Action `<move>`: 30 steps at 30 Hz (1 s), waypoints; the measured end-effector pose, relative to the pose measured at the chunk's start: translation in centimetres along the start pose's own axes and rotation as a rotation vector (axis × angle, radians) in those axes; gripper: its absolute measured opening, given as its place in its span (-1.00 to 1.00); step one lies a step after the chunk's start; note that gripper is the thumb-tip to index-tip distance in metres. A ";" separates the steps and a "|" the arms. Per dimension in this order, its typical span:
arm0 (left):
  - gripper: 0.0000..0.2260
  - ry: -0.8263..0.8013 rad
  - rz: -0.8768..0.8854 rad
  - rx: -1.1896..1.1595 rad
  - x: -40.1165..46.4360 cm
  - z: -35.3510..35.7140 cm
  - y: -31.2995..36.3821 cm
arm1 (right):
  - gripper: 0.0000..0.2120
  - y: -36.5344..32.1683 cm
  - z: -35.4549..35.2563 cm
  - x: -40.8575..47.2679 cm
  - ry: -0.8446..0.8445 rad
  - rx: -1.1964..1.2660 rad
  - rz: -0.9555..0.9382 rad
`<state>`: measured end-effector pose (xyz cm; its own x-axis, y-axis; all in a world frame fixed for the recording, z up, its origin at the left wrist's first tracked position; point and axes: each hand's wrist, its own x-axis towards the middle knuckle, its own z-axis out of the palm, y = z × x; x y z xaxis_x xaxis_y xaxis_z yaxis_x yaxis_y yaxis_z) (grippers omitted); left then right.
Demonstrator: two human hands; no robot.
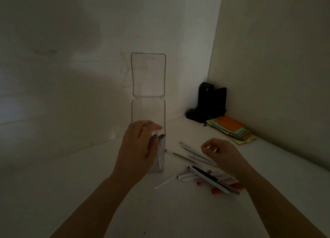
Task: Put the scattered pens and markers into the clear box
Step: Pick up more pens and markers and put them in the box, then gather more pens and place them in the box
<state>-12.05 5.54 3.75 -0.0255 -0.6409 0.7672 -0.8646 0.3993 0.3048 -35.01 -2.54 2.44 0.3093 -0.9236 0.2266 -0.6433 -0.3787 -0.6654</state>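
Box: a clear plastic box stands on the white tabletop at centre, its hinged clear lid upright at 12 o'clock.
Left hand: the left hand lies over the box's near part, fingers around dark-capped markers in the box.
Right hand: the right hand, at 3 o'clock of the box, hovers with fingers loosely curled, empty.
Loose pens: white and black pens lie scattered beneath the right hand, red caps among them.
Corner: coloured paper notes at 2 o'clock, a black device behind them.
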 end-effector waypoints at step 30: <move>-0.69 -0.546 -0.247 -0.003 -3.6 9.1 4.0 | -0.52 3.3 3.5 -6.6 0.217 0.356 -0.080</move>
<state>-19.97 3.46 -2.92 -0.0787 -0.9589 0.2728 -0.8763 0.1970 0.4396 -36.74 2.48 -3.74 0.1696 -0.8977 0.4067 -0.3291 -0.4405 -0.8352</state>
